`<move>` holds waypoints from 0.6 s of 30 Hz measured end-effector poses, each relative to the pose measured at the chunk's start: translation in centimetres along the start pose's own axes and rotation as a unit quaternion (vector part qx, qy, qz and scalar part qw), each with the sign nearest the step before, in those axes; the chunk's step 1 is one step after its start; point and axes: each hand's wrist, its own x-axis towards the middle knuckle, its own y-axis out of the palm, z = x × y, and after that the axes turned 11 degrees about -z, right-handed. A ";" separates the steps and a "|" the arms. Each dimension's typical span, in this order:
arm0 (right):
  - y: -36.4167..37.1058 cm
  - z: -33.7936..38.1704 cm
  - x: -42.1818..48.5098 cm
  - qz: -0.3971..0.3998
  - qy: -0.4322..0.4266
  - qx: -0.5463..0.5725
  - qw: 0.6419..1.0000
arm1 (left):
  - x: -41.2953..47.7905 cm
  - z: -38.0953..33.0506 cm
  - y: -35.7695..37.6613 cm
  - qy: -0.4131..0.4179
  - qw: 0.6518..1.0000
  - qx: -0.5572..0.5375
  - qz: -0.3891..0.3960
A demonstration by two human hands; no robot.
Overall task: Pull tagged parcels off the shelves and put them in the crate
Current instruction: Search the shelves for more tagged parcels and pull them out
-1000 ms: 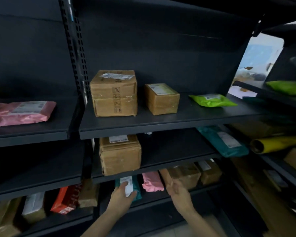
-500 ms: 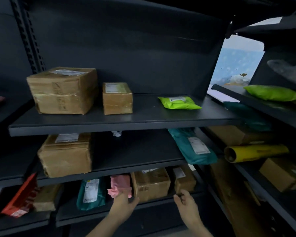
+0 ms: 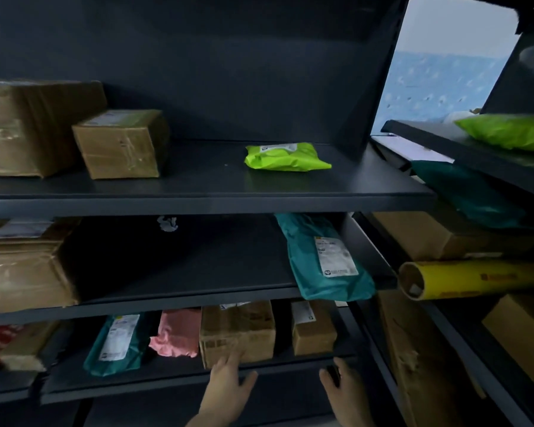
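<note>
1. Where both hands reach, dark matte metal shelving (image 3: 216, 198) fills the view in flat, straight-edged tiers; a pale blue wall (image 3: 444, 84) shows through a gap far above and right of the right hand.
2. Far up and left of the left hand, a large cardboard box (image 3: 28, 127) sits on the top tier, its tape glossy and wrinkled; a smaller taped box (image 3: 121, 143) stands just beside it.
3. Right of the right hand, on the side rack, a yellow tube (image 3: 475, 280) with an open cardboard end lies on its side.
4. Above the right hand, a teal plastic mailer (image 3: 324, 257) with a white printed label overhangs the middle tier's front edge.
5. Directly ahead of the left hand, a brown cardboard parcel (image 3: 238, 331) sits on the lowest tier, dented, with a white tag partly visible on top.
6. Left of that parcel lie a crumpled pink mailer (image 3: 179, 334) and a second teal mailer (image 3: 121, 340).
7. Higher up, a lime green mailer (image 3: 284, 157) lies flat, creased and shiny.
8. Left hand (image 3: 228, 386): open, fingers spread, fingertips touching the parcel's lower front; gripping nothing.
9. Right hand (image 3: 342, 386): open, at the shelf edge, below a small box (image 3: 313, 329); holding nothing.
</note>
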 end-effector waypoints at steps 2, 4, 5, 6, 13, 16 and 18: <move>1.3 -0.8 2.2 -0.004 -0.010 -0.020 1.000 | 1.3 0.7 1.7 0.014 1.000 0.011 -0.016; 3.2 -1.5 4.6 -0.023 -0.034 -0.038 0.998 | 2.7 1.8 3.6 0.037 0.998 0.024 -0.039; 4.2 -1.8 5.8 -0.043 -0.047 -0.048 0.997 | 3.5 2.6 4.7 0.049 0.997 0.039 -0.055; 5.3 -2.1 6.9 -0.071 -0.064 -0.060 0.994 | 4.4 3.5 5.8 0.063 0.993 0.059 -0.076; 10.5 -3.3 15.9 -0.205 -0.109 -0.169 0.958 | 9.7 9.7 10.4 0.195 0.932 0.169 -0.256; 12.1 -3.4 18.9 -0.187 -0.089 -0.209 0.956 | 11.5 11.3 11.3 0.238 0.884 0.202 -0.348; 13.4 -3.6 20.3 -0.192 -0.090 -0.242 0.947 | 12.4 12.1 11.9 0.245 0.872 0.225 -0.360</move>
